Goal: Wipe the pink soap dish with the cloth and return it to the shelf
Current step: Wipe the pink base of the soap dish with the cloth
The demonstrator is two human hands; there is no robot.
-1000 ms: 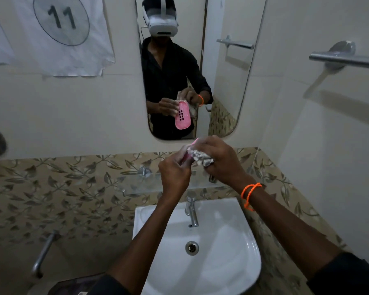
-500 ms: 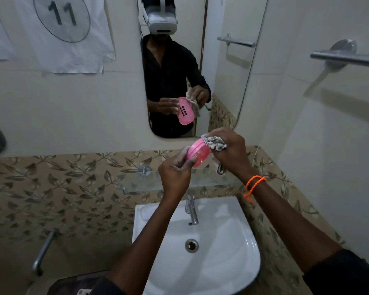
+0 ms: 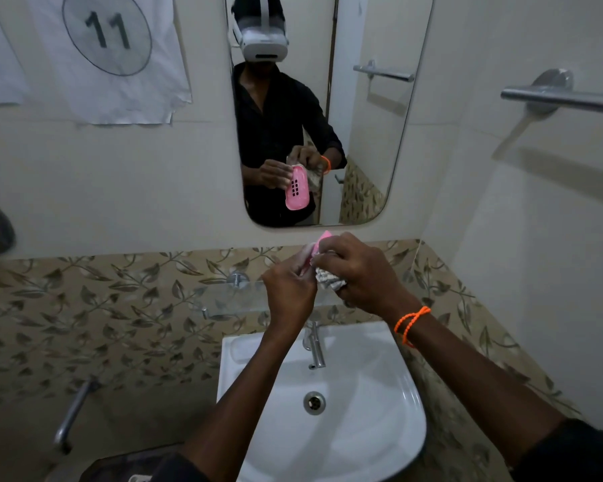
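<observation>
The pink soap dish (image 3: 322, 240) is held upright above the sink, mostly hidden between my hands; only its top edge shows. My left hand (image 3: 289, 290) grips its left side. My right hand (image 3: 357, 269), with an orange band at the wrist, clutches a crumpled white patterned cloth (image 3: 329, 280) and presses it against the dish. In the mirror (image 3: 362, 133) the dish's slotted face points away from me. The glass shelf (image 3: 230, 300) runs along the wall just below and behind my hands.
A white sink (image 3: 390, 412) with a chrome tap (image 3: 314, 346) lies beneath my hands. A metal towel bar (image 3: 564, 97) sticks out from the right wall. A paper sheet marked 11 (image 3: 108, 53) hangs at upper left. A metal handle (image 3: 72, 412) is at lower left.
The dish was tilted with its pink side in view half a second ago; now it stands more upright and my right hand with the cloth has slid over it, covering most of it.
</observation>
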